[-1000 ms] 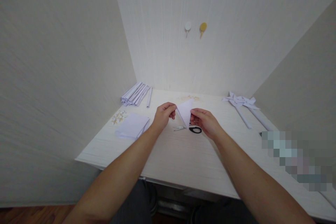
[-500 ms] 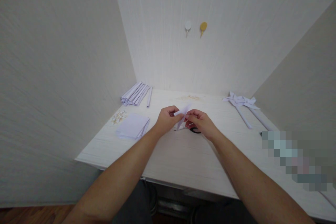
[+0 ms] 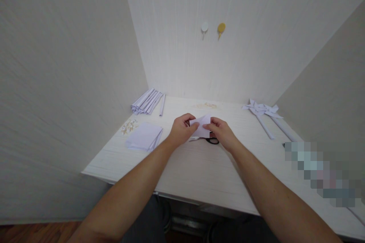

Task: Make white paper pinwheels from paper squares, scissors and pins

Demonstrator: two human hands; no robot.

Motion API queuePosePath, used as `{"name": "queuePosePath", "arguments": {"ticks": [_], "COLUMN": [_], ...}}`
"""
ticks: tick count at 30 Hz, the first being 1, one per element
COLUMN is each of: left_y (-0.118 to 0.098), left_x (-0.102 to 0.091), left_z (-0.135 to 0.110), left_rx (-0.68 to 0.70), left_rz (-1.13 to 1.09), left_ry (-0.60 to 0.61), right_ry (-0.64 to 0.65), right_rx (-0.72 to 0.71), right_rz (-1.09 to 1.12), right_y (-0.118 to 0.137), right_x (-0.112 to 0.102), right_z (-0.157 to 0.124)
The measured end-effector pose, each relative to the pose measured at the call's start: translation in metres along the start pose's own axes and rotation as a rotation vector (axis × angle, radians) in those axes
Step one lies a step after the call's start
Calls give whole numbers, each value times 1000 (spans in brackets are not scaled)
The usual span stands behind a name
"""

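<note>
Between my two hands is a small white sheet of paper [image 3: 202,131], held up over the table with its face toward me. My left hand [image 3: 183,129] pinches its left side, thumb on the front. On the right side, my right hand [image 3: 221,131] grips the edge with thumb and fingers. Behind and just below the paper lie scissors [image 3: 212,141] with black handles, partly covered. A stack of square paper sheets [image 3: 145,136] rests left of my left hand.
Rolled paper tubes [image 3: 146,101] lie at the back left, above a pile of small pins [image 3: 129,126]. Paper pinwheels on sticks [image 3: 265,112] lie at the back right. White and yellow hooks [image 3: 221,28] hang on the wall. A blurred patch covers the right side.
The paper has turned from nearly edge-on and bent to flat and facing me. My right hand has shifted slightly right, and more of the scissors shows.
</note>
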State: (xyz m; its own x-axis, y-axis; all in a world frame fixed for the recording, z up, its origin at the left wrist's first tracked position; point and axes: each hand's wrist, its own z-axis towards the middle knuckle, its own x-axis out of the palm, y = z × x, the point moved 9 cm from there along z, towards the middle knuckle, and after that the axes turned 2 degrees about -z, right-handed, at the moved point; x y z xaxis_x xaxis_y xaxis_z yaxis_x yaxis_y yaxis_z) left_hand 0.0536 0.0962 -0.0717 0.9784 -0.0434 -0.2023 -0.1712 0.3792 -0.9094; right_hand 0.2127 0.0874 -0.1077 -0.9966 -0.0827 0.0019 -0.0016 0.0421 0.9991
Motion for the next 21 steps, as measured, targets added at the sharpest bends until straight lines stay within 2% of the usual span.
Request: {"name": "queuePosePath", "arguments": {"ticks": [5, 10, 15, 21], "left_y": [9, 6, 5, 3], "left_x": [-4, -5, -5, -11], "left_z": [4, 5, 5, 2], "left_rx": [-62, -88, -76, -52], "left_rz": [-172, -248, -200, 34], "left_ry": [-27, -40, -32, -72], "right_ry": [-3, 8, -28, -54], "right_rx": [10, 41, 35, 4], "right_rz": [37, -8, -10, -52], "right_y": [-4, -4, -1, -1], "right_x": [-3, -2, -6, -9], "right_z": [3, 1, 0, 2]}}
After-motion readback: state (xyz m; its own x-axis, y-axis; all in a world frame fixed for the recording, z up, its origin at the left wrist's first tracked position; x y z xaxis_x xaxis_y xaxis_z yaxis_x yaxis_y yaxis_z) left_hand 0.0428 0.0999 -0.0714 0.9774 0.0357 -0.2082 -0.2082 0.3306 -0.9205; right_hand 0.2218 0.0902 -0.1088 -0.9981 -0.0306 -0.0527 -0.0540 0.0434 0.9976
